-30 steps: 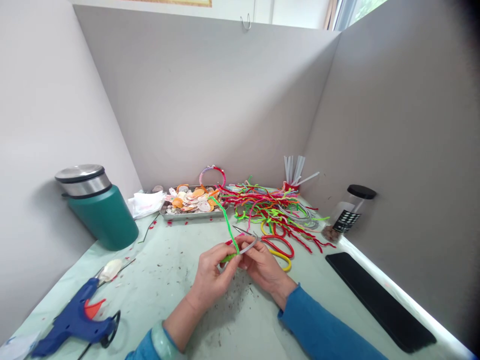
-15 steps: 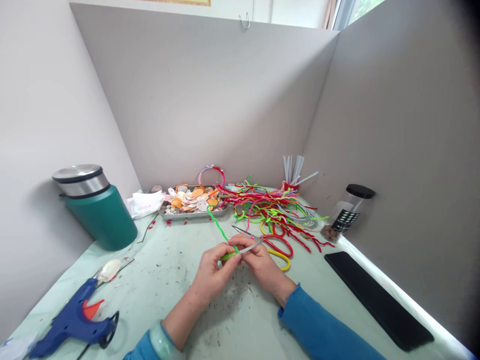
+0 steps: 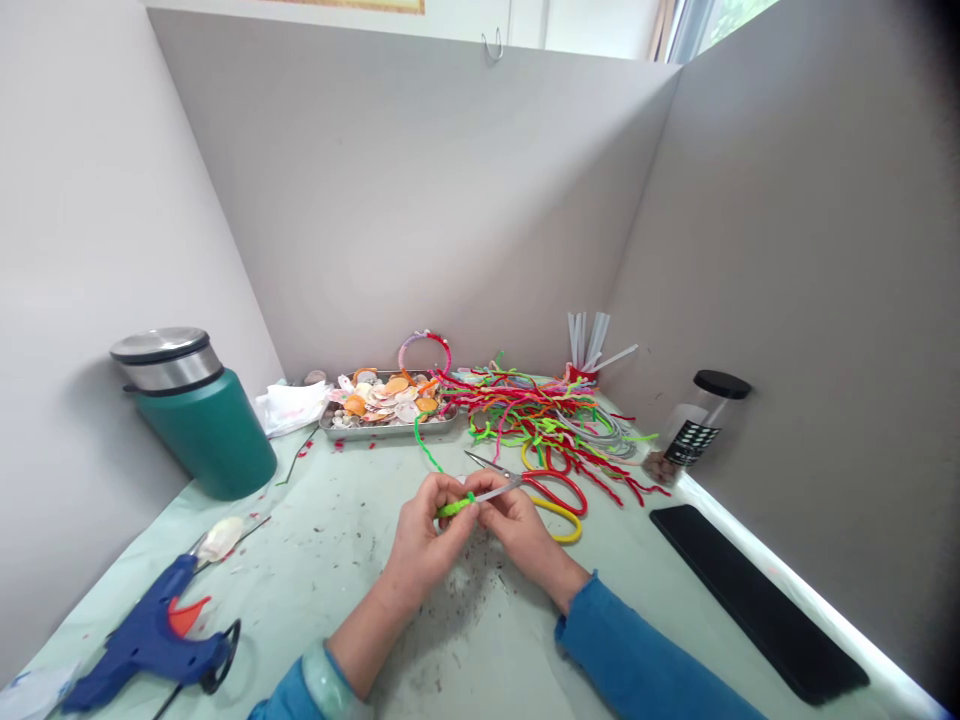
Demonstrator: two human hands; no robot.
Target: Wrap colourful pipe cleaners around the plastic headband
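Observation:
My left hand [image 3: 427, 530] is closed, its thumb and fingers pinching a pale strip [image 3: 495, 493] where bright green yarn [image 3: 454, 508] is wound around it. Close beside it, the fingers of my right hand [image 3: 517, 520] are pinched at the bare part of the strip, next to the green wrapping. A loose green tail of yarn [image 3: 425, 447] runs from behind my fingers toward the shell tray [image 3: 390, 432]. Just past my right hand lie scissors with red handles [image 3: 561, 492], and a yellow handle [image 3: 564, 522] sits beside them.
Cut yarn [image 3: 525, 400] is heaped at the back, near a wrapped ring [image 3: 448, 352] and a red cup of glue sticks [image 3: 583, 375]. On the left are a green bottle [image 3: 206, 430] and a blue glue gun [image 3: 150, 640]. A jar [image 3: 694, 430] and black slab [image 3: 757, 600] stand right.
The green yarn near my fingers has shifted, and its loose tail now hangs lower and passes behind my left fingers. Both hands stay almost in place.

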